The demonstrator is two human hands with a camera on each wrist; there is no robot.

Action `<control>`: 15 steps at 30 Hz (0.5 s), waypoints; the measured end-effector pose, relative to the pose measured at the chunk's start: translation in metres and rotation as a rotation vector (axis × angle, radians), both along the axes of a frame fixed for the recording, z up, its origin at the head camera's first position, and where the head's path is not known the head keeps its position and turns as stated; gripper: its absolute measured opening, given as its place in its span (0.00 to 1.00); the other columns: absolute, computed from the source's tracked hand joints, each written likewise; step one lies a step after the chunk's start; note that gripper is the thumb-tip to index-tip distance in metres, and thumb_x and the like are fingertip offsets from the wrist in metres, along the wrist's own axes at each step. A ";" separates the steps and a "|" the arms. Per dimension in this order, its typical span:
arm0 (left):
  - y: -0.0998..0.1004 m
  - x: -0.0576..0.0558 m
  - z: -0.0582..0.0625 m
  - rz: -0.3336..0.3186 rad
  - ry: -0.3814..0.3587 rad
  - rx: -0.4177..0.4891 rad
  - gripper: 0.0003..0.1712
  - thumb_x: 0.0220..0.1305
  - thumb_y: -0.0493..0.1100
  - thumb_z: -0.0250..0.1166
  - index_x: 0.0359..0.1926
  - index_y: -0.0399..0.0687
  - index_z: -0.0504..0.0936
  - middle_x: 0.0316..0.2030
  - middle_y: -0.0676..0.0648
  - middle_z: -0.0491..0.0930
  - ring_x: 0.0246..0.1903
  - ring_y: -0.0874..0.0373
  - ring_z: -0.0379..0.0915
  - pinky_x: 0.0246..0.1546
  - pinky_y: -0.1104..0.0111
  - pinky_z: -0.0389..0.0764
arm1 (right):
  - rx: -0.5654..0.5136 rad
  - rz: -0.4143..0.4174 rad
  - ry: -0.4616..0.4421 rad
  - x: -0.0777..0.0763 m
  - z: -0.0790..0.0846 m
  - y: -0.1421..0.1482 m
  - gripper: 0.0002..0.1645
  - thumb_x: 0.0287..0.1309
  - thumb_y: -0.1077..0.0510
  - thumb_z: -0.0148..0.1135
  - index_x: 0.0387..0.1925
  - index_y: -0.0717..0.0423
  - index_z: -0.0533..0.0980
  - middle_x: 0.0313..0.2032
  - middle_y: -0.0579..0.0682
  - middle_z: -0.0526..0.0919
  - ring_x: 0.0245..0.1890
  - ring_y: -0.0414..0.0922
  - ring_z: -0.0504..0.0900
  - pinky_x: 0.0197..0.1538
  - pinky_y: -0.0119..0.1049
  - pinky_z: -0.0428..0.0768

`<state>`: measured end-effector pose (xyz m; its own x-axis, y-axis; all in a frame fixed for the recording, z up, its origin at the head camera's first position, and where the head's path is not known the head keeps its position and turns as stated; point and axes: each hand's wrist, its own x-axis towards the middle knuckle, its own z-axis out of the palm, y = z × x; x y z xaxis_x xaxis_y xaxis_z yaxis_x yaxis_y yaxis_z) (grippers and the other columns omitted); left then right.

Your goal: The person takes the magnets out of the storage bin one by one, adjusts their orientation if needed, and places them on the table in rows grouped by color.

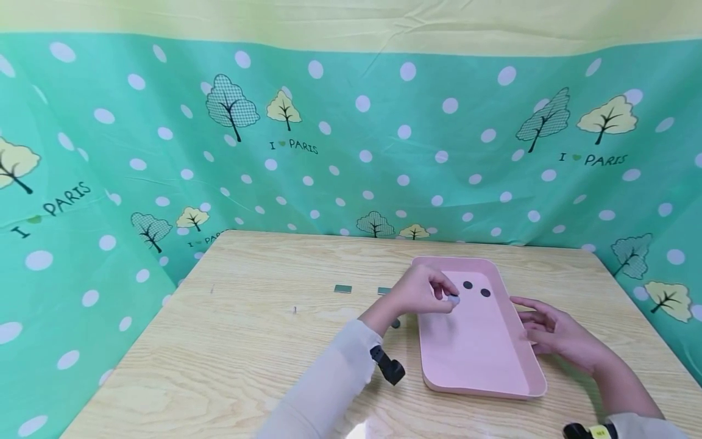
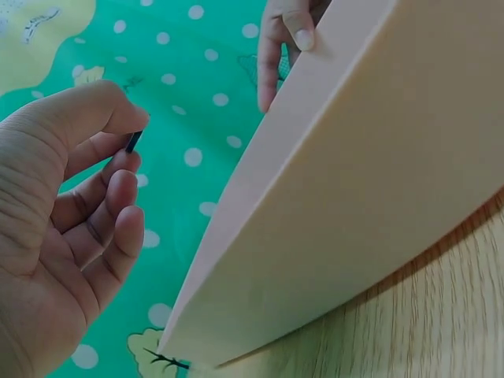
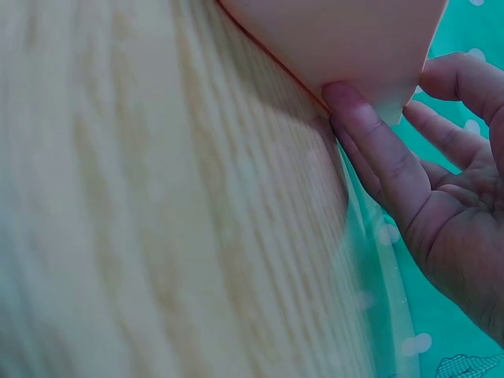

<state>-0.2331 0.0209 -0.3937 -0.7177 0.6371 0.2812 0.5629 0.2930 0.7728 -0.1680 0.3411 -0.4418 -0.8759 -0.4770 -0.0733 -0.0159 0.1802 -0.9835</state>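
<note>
Over the left part of the pink tray [image 1: 471, 360], my left hand [image 1: 425, 291] pinches a small dark, flat piece [image 2: 134, 142] between thumb and index finger. It looks grey-blue from the head view and shows a thin dark edge in the left wrist view. Two dark round discs [image 1: 467, 285] lie on the tray floor near its far end. My right hand [image 1: 562, 334] rests against the tray's right outer wall, fingers spread and loosely bent. In the right wrist view its thumb [image 3: 362, 118] touches the wall low down, near the table.
Left of the tray, two dark green rectangular pieces [image 1: 342, 289] lie on the wooden table [image 1: 219, 366]. Another dark round disc [image 1: 395, 324] sits by my left wrist, partly hidden. A tiny thin object [image 1: 294, 310] is farther left. A green dotted curtain [image 1: 340, 152] hangs behind the table.
</note>
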 end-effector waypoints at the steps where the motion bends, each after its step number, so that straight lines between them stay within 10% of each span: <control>1: -0.002 0.000 0.000 0.001 0.007 0.002 0.04 0.52 0.38 0.73 0.32 0.46 0.89 0.25 0.62 0.81 0.25 0.69 0.74 0.25 0.78 0.75 | 0.002 -0.002 0.000 0.000 0.000 0.000 0.35 0.69 0.66 0.52 0.73 0.50 0.56 0.55 0.50 0.76 0.49 0.42 0.81 0.44 0.48 0.83; 15: -0.029 0.009 -0.001 0.031 0.005 0.011 0.05 0.52 0.37 0.73 0.33 0.45 0.89 0.28 0.60 0.82 0.27 0.68 0.75 0.29 0.76 0.79 | 0.034 -0.023 -0.008 0.001 0.001 -0.001 0.35 0.69 0.65 0.53 0.73 0.50 0.56 0.55 0.52 0.75 0.49 0.41 0.81 0.44 0.47 0.84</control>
